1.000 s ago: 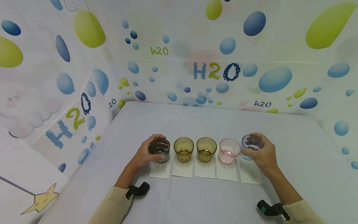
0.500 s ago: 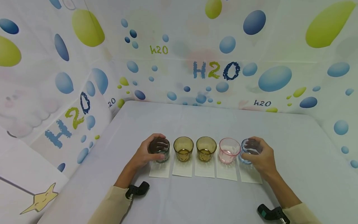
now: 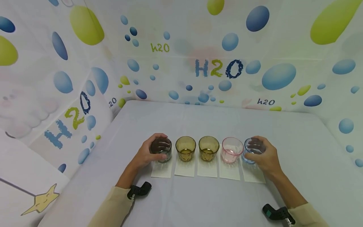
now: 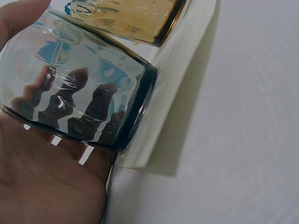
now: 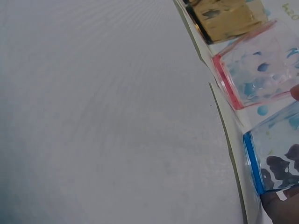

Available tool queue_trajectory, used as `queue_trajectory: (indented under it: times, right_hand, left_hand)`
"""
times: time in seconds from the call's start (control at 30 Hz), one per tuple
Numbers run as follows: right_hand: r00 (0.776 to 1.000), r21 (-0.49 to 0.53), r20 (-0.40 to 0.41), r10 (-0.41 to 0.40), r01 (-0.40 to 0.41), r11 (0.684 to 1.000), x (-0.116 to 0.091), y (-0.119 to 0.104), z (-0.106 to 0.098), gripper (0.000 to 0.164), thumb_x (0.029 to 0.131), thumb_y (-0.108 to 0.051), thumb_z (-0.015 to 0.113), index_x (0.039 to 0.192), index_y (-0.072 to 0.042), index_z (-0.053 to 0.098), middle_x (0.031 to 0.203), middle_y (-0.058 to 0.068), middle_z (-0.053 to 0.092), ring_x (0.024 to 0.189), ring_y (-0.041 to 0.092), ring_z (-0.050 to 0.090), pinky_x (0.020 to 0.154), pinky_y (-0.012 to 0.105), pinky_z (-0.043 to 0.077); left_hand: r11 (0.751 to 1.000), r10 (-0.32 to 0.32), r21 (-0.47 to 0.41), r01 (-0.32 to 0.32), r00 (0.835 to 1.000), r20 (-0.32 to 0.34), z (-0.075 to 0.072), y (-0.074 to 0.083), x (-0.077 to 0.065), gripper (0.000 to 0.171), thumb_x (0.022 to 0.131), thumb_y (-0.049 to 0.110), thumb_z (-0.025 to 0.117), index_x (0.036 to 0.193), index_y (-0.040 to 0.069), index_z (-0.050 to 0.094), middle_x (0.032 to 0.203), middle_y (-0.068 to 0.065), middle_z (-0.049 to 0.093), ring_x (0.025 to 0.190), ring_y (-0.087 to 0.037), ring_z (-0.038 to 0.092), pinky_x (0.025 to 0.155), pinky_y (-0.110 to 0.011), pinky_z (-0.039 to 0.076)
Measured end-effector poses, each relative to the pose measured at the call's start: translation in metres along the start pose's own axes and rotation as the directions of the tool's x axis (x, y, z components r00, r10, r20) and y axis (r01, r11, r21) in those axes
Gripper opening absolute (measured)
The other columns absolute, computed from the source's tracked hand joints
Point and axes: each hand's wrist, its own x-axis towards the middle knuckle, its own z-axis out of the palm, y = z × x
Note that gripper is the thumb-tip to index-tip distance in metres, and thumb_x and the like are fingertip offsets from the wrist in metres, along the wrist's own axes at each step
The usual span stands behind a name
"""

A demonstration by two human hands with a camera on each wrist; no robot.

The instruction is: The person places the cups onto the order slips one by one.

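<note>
Five is avoided here: several tinted glasses stand in a row. My left hand (image 3: 146, 151) grips the dark grey-green glass (image 3: 165, 154) at the left end, thumb on its near side and fingers behind it. In the left wrist view those fingers show through the wall of the glass (image 4: 93, 84). At the right end my right hand (image 3: 266, 156) holds the blue glass (image 3: 248, 157), its thumb in front and fingers round the far side. Between them stand two amber glasses (image 3: 185, 149) and a pink-rimmed glass (image 3: 232, 153), upright.
Under each glass lies a pale paper slip (image 3: 184, 170), its near end sticking out toward me. A white cloth (image 3: 198, 201) covers the table. Behind rises a backdrop (image 3: 175, 56) printed with coloured drops. Black wrist cameras (image 3: 140, 189) sit by both sleeves.
The blue glass and my right hand have come down slightly toward the paper slip, beside the pink-rimmed glass. My left hand keeps its grip. The head view has tilted a little.
</note>
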Motion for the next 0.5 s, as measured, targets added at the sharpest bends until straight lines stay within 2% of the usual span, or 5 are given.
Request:
queue_trajectory:
  times: [0.1, 0.23, 0.4, 0.47, 0.5]
  right_hand:
    - [1.0, -0.024, 0.016, 0.021, -0.021, 0.999, 0.002, -0.002, -0.003, 0.066, 0.083, -0.011, 0.082, 0.139, -0.003, 0.048, 0.128, 0.016, 0.062, 0.117, 0.029, 0.06, 0.093, 0.011, 0.049]
    - [0.998, -0.028, 0.039, 0.058, -0.057, 0.998, 0.006, -0.002, -0.009, 0.074, 0.084, -0.022, 0.085, 0.143, -0.004, 0.044, 0.134, 0.017, 0.06, 0.122, 0.033, 0.058, 0.092, 0.011, 0.049]
    - [0.991, 0.013, 0.121, 0.049, -0.051, 0.999, 0.008, 0.0, -0.017, 0.083, 0.086, -0.022, 0.084, 0.151, -0.003, 0.037, 0.144, 0.022, 0.052, 0.129, 0.04, 0.053, 0.092, 0.01, 0.048]
    - [0.989, -0.01, 0.148, 0.025, -0.023, 1.0, 0.009, -0.001, -0.023, 0.085, 0.087, -0.02, 0.082, 0.155, -0.004, 0.033, 0.15, 0.023, 0.047, 0.134, 0.042, 0.049, 0.096, 0.017, 0.05]
    - [0.988, -0.028, 0.155, 0.01, -0.005, 1.0, 0.01, -0.002, -0.026, 0.086, 0.088, -0.019, 0.081, 0.157, -0.005, 0.031, 0.152, 0.023, 0.045, 0.135, 0.044, 0.046, 0.1, 0.025, 0.051]
  left_hand:
    - [0.998, -0.017, 0.059, 0.018, 1.0, -0.011, -0.002, 0.002, 0.005, 0.071, 0.082, 0.005, 0.08, 0.141, -0.005, 0.043, 0.131, -0.022, 0.059, 0.123, -0.038, 0.059, 0.107, -0.046, 0.048]
    - [0.992, -0.039, 0.121, 0.039, 0.999, 0.001, -0.004, 0.004, 0.016, 0.077, 0.081, 0.017, 0.084, 0.145, 0.002, 0.044, 0.133, -0.018, 0.061, 0.127, -0.037, 0.057, 0.109, -0.052, 0.044]
    - [0.989, -0.053, 0.141, 0.049, 0.998, 0.022, -0.006, 0.005, 0.02, 0.081, 0.084, 0.03, 0.083, 0.151, 0.01, 0.04, 0.142, -0.021, 0.055, 0.133, -0.038, 0.052, 0.111, -0.061, 0.039]
    - [0.986, -0.062, 0.158, 0.057, 0.998, 0.024, -0.009, 0.006, 0.022, 0.078, 0.087, 0.03, 0.08, 0.152, 0.015, 0.038, 0.146, -0.024, 0.051, 0.135, -0.039, 0.049, 0.111, -0.062, 0.037]
    - [0.983, -0.072, 0.172, 0.067, 0.997, 0.027, -0.011, 0.007, 0.022, 0.077, 0.088, 0.029, 0.078, 0.153, 0.016, 0.037, 0.147, -0.025, 0.049, 0.136, -0.039, 0.048, 0.111, -0.063, 0.037]
